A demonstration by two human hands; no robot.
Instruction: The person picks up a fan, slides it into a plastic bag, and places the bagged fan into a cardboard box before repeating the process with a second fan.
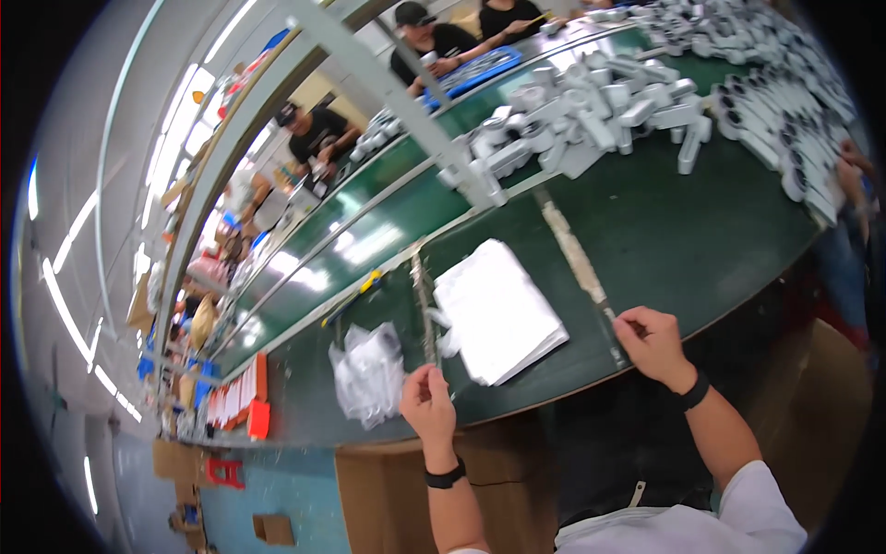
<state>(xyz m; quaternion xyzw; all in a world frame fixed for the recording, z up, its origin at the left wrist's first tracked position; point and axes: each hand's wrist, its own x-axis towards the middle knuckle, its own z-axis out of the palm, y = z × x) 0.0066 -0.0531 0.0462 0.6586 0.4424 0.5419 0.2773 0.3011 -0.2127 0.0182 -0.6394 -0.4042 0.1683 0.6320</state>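
My left hand (429, 406) is at the table's near edge, beside a pile of clear plastic bags (369, 377) on its left. Its thumb and fingers are pressed together; anything between them is too small to make out. To its upper right lies a stack of white sheets or flat bags (498, 309), which it does not touch. My right hand (653, 344) is closed in a similar pinch, by the lower end of a worn tape strip (572, 245) on the green tabletop (683, 217). What its fingertips hold, if anything, cannot be seen.
A heap of grey-white plastic housings (591, 115) lies at the far side, with rows of similar parts (784, 129) at far right. A yellow-handled tool (369, 282) rests near the rail. A metal post (397, 102) rises ahead. Co-workers sit across; another person's hand (856, 162) shows right.
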